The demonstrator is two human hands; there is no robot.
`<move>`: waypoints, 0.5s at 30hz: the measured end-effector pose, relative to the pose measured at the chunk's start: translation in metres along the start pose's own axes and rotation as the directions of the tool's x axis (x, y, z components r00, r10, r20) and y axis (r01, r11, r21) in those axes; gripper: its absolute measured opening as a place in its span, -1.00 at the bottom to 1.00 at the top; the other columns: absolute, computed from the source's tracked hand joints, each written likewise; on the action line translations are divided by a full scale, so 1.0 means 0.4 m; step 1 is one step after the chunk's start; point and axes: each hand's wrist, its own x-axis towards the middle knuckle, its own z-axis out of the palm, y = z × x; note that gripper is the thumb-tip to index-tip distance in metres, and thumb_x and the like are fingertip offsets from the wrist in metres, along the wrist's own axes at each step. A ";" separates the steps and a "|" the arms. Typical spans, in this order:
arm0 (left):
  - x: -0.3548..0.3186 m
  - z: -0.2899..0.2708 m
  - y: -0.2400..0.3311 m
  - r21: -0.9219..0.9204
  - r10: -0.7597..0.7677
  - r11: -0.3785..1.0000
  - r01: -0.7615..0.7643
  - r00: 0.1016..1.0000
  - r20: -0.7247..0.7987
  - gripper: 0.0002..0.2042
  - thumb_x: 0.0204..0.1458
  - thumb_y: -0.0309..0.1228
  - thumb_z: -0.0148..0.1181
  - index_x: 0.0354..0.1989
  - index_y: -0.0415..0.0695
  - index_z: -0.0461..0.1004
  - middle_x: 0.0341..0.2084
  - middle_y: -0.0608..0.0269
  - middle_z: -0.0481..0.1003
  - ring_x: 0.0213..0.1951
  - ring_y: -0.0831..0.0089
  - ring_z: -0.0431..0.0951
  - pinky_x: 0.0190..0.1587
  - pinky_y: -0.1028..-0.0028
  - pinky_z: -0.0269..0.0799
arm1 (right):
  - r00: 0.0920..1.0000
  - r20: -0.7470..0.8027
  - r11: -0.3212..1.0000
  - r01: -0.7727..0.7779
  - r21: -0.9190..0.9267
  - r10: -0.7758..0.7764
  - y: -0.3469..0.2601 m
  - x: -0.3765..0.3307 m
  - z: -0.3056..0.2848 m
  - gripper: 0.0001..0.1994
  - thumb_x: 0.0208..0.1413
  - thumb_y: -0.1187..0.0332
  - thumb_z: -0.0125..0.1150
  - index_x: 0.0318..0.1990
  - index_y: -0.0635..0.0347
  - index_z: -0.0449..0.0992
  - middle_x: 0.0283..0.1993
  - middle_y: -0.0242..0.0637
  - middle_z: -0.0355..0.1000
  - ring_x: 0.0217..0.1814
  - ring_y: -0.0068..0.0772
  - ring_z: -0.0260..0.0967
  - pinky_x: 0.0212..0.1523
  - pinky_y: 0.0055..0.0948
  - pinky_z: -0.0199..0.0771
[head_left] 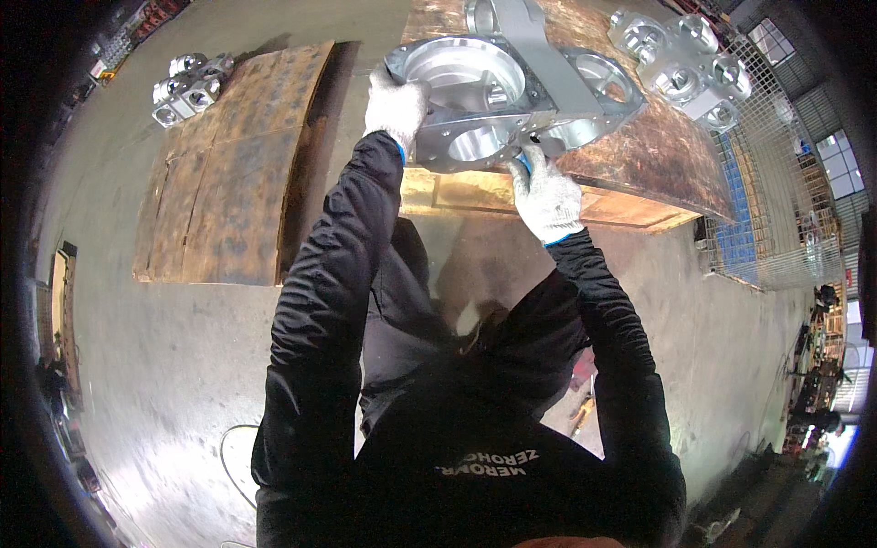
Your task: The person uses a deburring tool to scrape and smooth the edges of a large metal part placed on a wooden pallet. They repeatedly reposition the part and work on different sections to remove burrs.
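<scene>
A large machined aluminium housing (512,96) with round bores lies on a rusty brown board (658,155) in front of me. My left hand (395,105), in a white knit glove, grips the housing's near left edge. My right hand (545,196), also gloved, holds the housing's near rim, fingers curled up onto the metal beside a small dark hole. Both arms wear black sleeves.
More silvery machined blocks (685,64) sit at the board's far right. Smaller metal parts (187,87) rest by a second rusty sheet (228,164) on the left. A wire mesh cage (776,210) stands at right. Concrete floor lies below.
</scene>
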 end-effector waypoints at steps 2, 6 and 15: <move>0.012 0.003 -0.017 0.053 -0.007 0.999 0.008 1.000 -0.015 -0.39 -0.05 -0.52 0.21 0.26 -0.29 0.28 -0.10 0.06 0.54 -0.18 0.33 0.59 -0.13 0.39 0.55 | 0.999 -0.020 0.998 -0.046 -0.050 0.045 -0.005 -0.008 0.020 -0.69 0.33 0.04 0.15 0.02 0.04 0.48 -0.42 -0.11 0.56 -0.51 -0.02 0.55 -0.53 -0.11 0.52; 0.004 0.001 -0.031 0.023 0.000 1.000 0.001 0.999 -0.044 -0.33 -0.17 -0.34 0.23 0.20 -0.38 0.34 0.05 -0.33 0.50 0.08 -0.09 0.59 0.14 0.22 0.52 | 0.991 -0.032 0.992 -0.127 0.006 0.128 -0.028 -0.032 0.050 -0.69 0.35 0.06 0.13 0.02 0.08 0.49 -0.47 -0.08 0.56 -0.50 -0.01 0.56 -0.52 -0.09 0.52; -0.022 -0.009 -0.004 0.012 -0.030 0.999 0.030 0.999 0.033 -0.20 -0.17 -0.32 0.26 0.33 -0.32 0.17 0.18 -0.32 0.34 0.20 -0.18 0.46 0.28 0.16 0.38 | 0.935 0.067 0.904 -0.353 0.242 0.348 -0.131 -0.058 0.097 -0.61 0.39 0.11 0.05 0.15 0.22 0.41 -0.45 0.12 0.56 -0.41 0.21 0.57 -0.43 0.07 0.54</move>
